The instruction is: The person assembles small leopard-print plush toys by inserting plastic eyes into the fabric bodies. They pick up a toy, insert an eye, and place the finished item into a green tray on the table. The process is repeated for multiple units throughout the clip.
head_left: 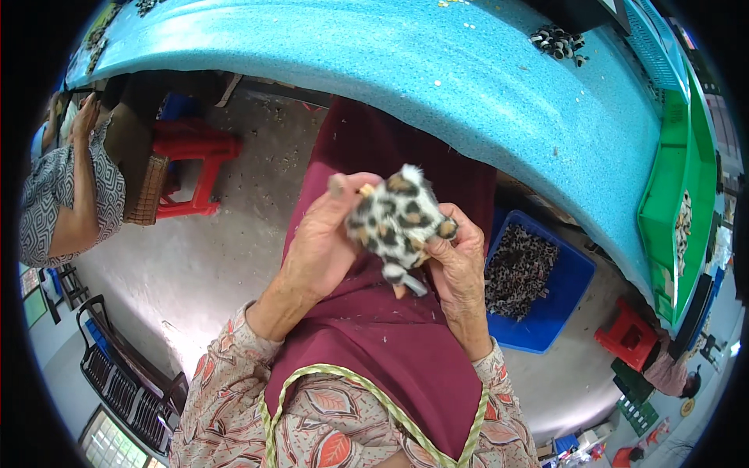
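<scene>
A small plush toy piece (399,217), furry white with black and tan leopard spots, is held up over my lap, slightly blurred. My right hand (460,265) pinches its right side between thumb and fingers, near a small spotted nub. My left hand (321,238) supports the left side, its thumb raised and the other fingers partly hidden behind the fur. A white tuft sticks up at the top. From the bottom hang a grey-and-white end and a small orange-tan bit. Beneath it, a maroon apron (374,343) covers my lap.
A speckled blue table (499,101) curves ahead, bearing a pile of small black-and-white pieces (558,43) and a green tray (669,203). At right on the floor stands a blue bin (538,335) of spotted pieces. Red stools (199,160) and another person (74,187) are at left.
</scene>
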The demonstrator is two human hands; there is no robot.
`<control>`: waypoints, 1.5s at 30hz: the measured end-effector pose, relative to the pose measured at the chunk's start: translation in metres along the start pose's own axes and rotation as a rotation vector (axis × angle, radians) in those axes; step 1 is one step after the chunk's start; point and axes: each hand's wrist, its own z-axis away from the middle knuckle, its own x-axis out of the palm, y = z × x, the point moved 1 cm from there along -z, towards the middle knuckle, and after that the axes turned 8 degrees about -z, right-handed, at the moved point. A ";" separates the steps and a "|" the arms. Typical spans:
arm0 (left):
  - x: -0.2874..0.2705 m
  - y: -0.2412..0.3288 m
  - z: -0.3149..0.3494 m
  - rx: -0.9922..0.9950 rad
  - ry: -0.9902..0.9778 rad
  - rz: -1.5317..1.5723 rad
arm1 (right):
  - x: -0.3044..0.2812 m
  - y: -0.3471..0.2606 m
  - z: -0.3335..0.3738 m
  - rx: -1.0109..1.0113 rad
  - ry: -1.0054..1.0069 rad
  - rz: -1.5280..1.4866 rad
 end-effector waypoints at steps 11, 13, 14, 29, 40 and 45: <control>-0.009 -0.012 0.015 0.363 -0.022 -0.848 | 0.008 -0.001 0.009 -0.387 -0.106 0.711; -0.006 -0.018 0.015 0.040 -0.061 -0.401 | 0.019 -0.001 0.011 -0.572 -0.166 0.986; -0.005 -0.020 0.015 -0.120 -0.078 -0.175 | 0.020 0.002 0.012 -0.576 -0.187 1.107; -0.019 -0.027 0.015 -0.444 0.010 0.051 | 0.002 0.000 0.005 -0.022 -0.003 0.716; -0.024 -0.034 0.027 -0.546 -0.023 0.208 | 0.009 0.009 0.011 -0.062 0.136 0.741; -0.021 -0.032 0.030 -0.492 0.033 0.180 | 0.016 0.008 0.013 -0.154 0.167 0.801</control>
